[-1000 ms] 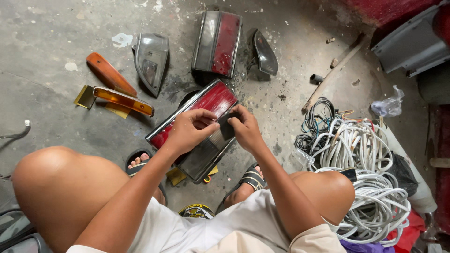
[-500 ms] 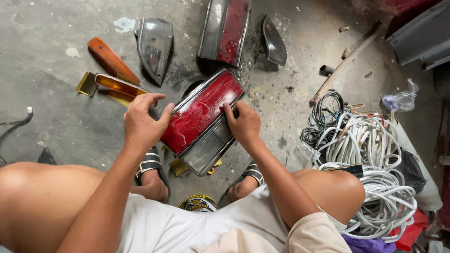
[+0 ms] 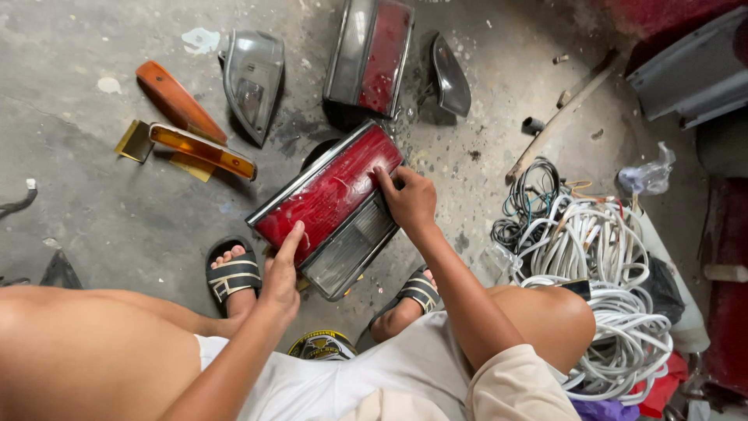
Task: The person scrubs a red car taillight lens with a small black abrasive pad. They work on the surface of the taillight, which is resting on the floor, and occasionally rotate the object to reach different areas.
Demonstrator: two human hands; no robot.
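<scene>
Left hand [image 3: 282, 274] slid to tail lamp [image 3: 331, 204] lower edge; underside hidden.

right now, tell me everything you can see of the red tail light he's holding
The tail light is a long rectangular car lamp unit with a glossy red plastic lens, a pale trim strip along its upper edge, and a clear ribbed section beside the red. It is tilted diagonally above the concrete floor, between the person's feet. The left hand touches its lower end, the right hand presses its upper right edge. Its surface looks dusty and scuffed.
</scene>
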